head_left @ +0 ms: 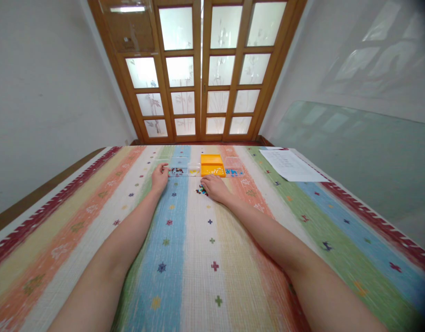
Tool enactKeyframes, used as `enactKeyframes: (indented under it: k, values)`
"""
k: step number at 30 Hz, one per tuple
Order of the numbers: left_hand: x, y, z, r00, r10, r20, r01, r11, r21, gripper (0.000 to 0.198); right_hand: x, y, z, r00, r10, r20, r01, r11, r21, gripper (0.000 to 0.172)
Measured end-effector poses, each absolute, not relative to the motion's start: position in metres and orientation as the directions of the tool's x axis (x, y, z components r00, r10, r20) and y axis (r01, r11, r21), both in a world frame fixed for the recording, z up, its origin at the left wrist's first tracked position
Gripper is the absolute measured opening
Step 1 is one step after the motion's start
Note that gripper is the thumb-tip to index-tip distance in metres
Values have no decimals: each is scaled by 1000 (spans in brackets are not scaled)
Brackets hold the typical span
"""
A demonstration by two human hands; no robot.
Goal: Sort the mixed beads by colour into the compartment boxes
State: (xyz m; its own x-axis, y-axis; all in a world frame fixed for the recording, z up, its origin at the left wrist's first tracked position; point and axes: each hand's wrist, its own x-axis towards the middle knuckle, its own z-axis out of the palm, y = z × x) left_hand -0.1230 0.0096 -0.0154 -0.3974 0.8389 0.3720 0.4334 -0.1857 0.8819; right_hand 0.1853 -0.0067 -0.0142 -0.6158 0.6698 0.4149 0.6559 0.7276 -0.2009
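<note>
My left hand [160, 177] is at the left side of a clear plastic box [178, 163] with dark red and brown beads in it. Its fingers are bent and drawn together; anything between them is too small to see. My right hand [215, 188] rests beside a small pile of mixed-colour beads [200, 189] on the tablecloth, fingers curled in at the pile's right edge. What those fingertips hold is hidden. Just beyond it stands an open orange box [211, 159] with white beads. Yellow beads [194, 172] lie in a clear box to its left, blue beads [234, 172] in another to its right.
A striped, patterned tablecloth [198, 230] covers the table. Printed paper sheets [291, 165] lie at the far right. A glass panel [354, 152] leans by the right wall, and wooden doors with frosted panes [200, 92] stand behind the table.
</note>
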Motion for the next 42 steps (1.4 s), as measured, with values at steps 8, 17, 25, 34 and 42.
enactKeyframes:
  k: [8, 17, 25, 34, 42]
  values:
    - [-80, -13, -8, 93, 882, 462, 723, -379, 578, 27, 185, -7, -13, -696, 557, 454, 474, 830, -293, 38]
    - [-52, -29, -4, 501, 750, 433, 694, -646, 317, 25, 195, 3, -16, -531, 667, 522, 504, 745, -438, 40]
    - [-50, -29, -4, 601, 718, 353, 673, -692, 262, 34, 197, 0, -9, -517, 699, 494, 548, 714, -436, 39]
    - [-55, -26, -7, 523, 761, 384, 705, -640, 306, 34, 194, -3, -7, -552, 676, 488, 554, 735, -392, 38]
    - [-60, -22, -9, 505, 767, 395, 718, -628, 300, 35, 194, -2, -8, -550, 673, 495, 564, 736, -375, 38]
